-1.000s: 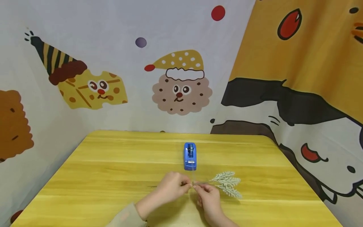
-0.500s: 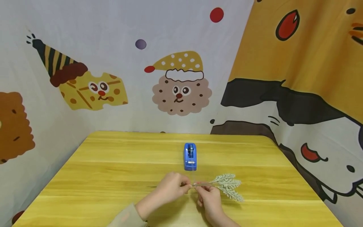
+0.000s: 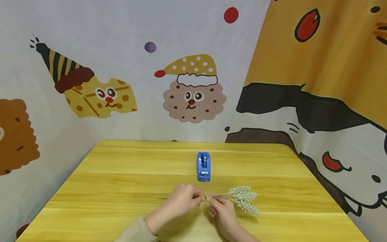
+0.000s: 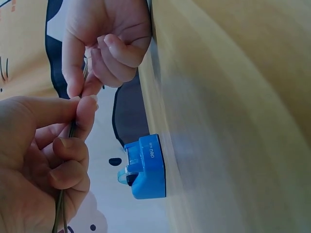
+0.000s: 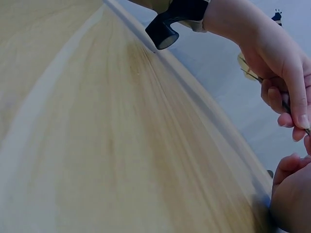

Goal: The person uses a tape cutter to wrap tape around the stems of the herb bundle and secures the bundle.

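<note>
A cartoon-printed cloth (image 3: 121,37) hangs behind a round-cornered, wood-grain table (image 3: 121,168), over which a person's left hand (image 3: 182,199) and right hand (image 3: 224,212), held close together, both pinch the thin, wiry stems (image 4: 72,128) of a sprig (image 3: 243,194), its knobbly, pale green heads (image 3: 246,205) fanning out to the person's right. Beyond the hands, on the table, sits a smooth blue dispenser (image 4: 149,167), a rounded block holding a clear roll (image 4: 122,175) in its slot, with a faint see-through strip (image 3: 207,187) reaching from its near end toward them.
</note>
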A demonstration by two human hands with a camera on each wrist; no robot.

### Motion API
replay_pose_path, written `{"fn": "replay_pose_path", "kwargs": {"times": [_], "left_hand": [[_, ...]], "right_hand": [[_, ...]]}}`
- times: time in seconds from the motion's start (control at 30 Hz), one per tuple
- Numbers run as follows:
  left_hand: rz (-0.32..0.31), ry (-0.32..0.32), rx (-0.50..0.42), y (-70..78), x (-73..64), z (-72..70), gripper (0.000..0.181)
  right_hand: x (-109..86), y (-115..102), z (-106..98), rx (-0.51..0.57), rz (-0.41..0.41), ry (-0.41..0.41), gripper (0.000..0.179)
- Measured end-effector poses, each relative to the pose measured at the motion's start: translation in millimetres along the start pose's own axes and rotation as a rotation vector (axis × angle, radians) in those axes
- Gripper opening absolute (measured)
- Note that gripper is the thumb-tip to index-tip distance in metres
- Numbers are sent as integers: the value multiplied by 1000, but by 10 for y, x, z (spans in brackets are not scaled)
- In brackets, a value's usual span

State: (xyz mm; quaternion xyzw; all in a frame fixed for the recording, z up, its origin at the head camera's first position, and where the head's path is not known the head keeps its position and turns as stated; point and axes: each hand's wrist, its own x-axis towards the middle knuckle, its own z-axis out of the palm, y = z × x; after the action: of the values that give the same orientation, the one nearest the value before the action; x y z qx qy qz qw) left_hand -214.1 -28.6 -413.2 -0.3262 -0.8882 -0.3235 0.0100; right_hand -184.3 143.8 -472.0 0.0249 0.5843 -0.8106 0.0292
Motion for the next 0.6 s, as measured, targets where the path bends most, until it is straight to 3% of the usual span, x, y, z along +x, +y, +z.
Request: {"fn": "replay_pose_path", "kwargs": {"times": [0.3, 0.47, 0.6], "left_hand": [[-10, -27, -16, 13, 20, 36, 11], [-23, -22, -53, 11, 13, 22, 11], [-21, -6, -70, -1, -1, 16, 10]], "right_hand": [[5, -2, -15, -43, 15, 59, 14], [-3, -28, -31, -55, 38, 28, 16], [-64, -57, -61, -67, 104, -38, 26]]}}
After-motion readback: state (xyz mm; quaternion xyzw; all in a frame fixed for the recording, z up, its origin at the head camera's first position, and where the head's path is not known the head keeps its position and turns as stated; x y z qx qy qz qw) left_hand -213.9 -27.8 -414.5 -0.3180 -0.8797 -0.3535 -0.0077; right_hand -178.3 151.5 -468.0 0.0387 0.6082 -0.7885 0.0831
